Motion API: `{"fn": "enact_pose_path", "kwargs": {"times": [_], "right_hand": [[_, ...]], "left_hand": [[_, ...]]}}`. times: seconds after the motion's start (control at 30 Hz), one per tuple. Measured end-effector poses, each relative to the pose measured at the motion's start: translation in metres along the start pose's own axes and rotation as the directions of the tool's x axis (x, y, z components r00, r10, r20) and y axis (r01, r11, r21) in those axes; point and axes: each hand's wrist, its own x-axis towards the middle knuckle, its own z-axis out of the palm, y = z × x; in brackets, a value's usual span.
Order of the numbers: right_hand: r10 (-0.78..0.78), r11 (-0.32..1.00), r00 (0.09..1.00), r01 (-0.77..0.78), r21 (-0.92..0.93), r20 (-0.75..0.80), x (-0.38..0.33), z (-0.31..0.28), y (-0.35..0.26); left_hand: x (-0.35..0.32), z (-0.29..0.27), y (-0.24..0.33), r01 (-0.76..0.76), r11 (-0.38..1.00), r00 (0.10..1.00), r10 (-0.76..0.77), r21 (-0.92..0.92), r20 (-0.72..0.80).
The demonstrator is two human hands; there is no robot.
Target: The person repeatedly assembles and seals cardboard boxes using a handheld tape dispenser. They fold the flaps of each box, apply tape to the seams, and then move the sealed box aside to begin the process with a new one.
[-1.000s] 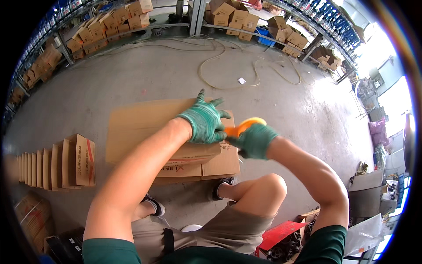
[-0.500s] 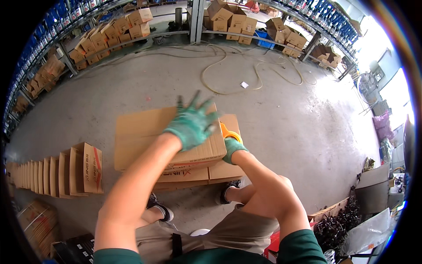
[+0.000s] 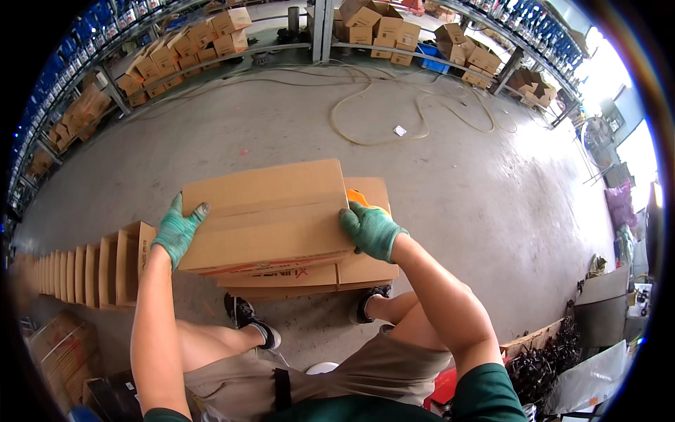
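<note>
A closed brown cardboard carton [image 3: 267, 211] rests in front of me, tilted slightly, on top of other flat-lying cartons [image 3: 367, 271]. My left hand [image 3: 180, 228] grips its left end, thumb over the top edge and fingers down the side. At the opposite end my right hand [image 3: 373, 228] holds the carton, its thumb on the upper edge. Both hands wear green gloves. Just behind my right hand an orange plastic tool [image 3: 360, 200] shows in part, over the lower carton; the hand and upper carton hide the rest of it.
A row of open cartons [image 3: 107, 271] stands on the floor to my left. A box of black parts [image 3: 545, 359] is at my lower right. Across the floor lies a looping hose [image 3: 365, 143]. Racks with more cartons [image 3: 383, 35] line the far side.
My left hand has gone from the carton's top to its left end. My right hand has left the orange tool and taken the carton's right end.
</note>
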Motion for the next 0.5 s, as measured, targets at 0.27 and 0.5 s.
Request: {"fn": "enact_pose_path", "kwargs": {"times": [0.27, 0.5], "right_hand": [[-0.419, 0.845, 0.903, 0.426, 0.322, -0.095, -0.029, -0.024, -0.008], [-0.648, 0.711, 0.726, 0.685, 0.160, -0.232, -0.009, -0.006, -0.015]], "left_hand": [[-0.017, -0.064, -0.019, -0.071, 0.467, 0.995, -0.026, -0.882, -0.093], [-0.017, -0.138, -0.087, 0.538, 0.065, 0.828, 0.147, -0.841, 0.541]]}}
